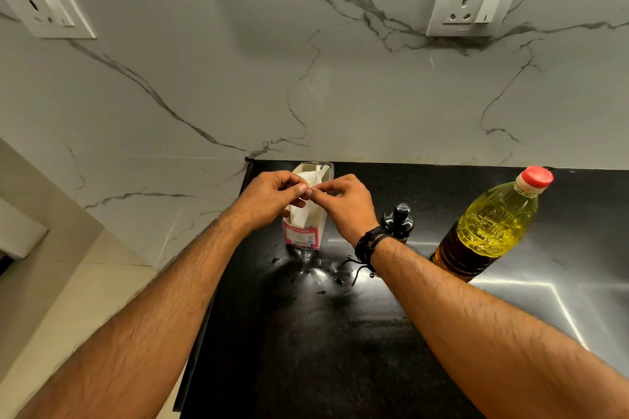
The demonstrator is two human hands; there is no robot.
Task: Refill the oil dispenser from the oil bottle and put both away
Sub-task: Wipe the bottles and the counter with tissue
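Oil bottle (490,226), red-capped, stood right of centre on the black counter (306,333), with the dark dispenser (397,222) just left of it. Further left, at frame centre, both hands met over a tissue box (304,235): left hand (272,196) and right hand (343,202) each pinched the white tissue (311,180) sticking up from it.

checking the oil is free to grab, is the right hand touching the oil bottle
Apart. The head view shows the right hand up at the tissue box, with bare black counter between it and the oil bottle.
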